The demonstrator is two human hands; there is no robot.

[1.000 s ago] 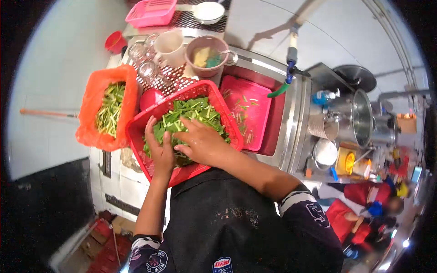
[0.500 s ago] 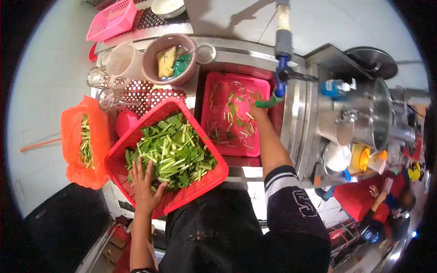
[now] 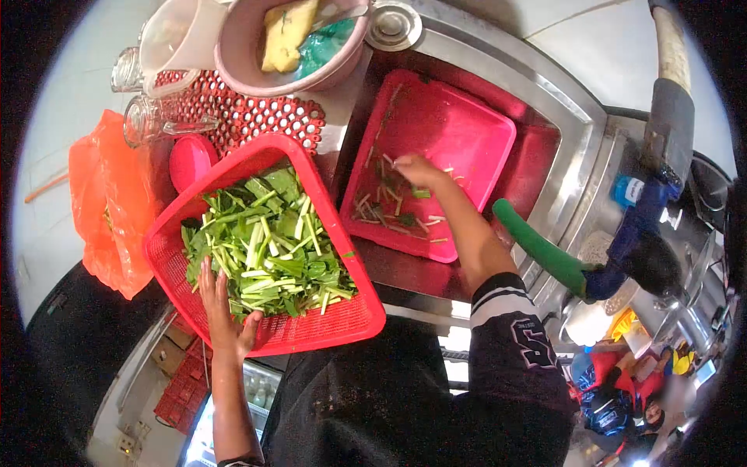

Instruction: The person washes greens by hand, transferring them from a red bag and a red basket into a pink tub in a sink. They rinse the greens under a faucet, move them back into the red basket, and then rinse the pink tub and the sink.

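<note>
orange bag [image 3: 105, 206] at far left, hanging off the edge of the surface [image 3: 342, 128], just beside the red basket [image 3: 327, 331]. glasses [image 3: 148, 117] and a red perforated mat [image 3: 257, 117] behind it, small pink cup [image 3: 189, 159] touching the basket's back corner. basket is tilted toward the person and piled with chopped greens [image 3: 264, 249]. left hand [image 3: 222, 311] is flat and spread open, fingers resting on the near edge of the greens, palm on the basket mesh, not gripping anything. pink bowl [image 3: 288, 47] with a yellow sponge and a green one sits at top centre. right of the basket, a pink tray [image 3: 459, 148] lies in the steel sink [image 3: 576, 124], scraps of stem [image 3: 397, 214] scattered on it. right hand [image 3: 416, 170] is over the tray, fingers pinched together at the scraps; can't tell if it actually has a piece. green hose [image 3: 545, 253] on a blue tap [image 3: 646, 226] at right, hose end just beside the right forearm.
</note>
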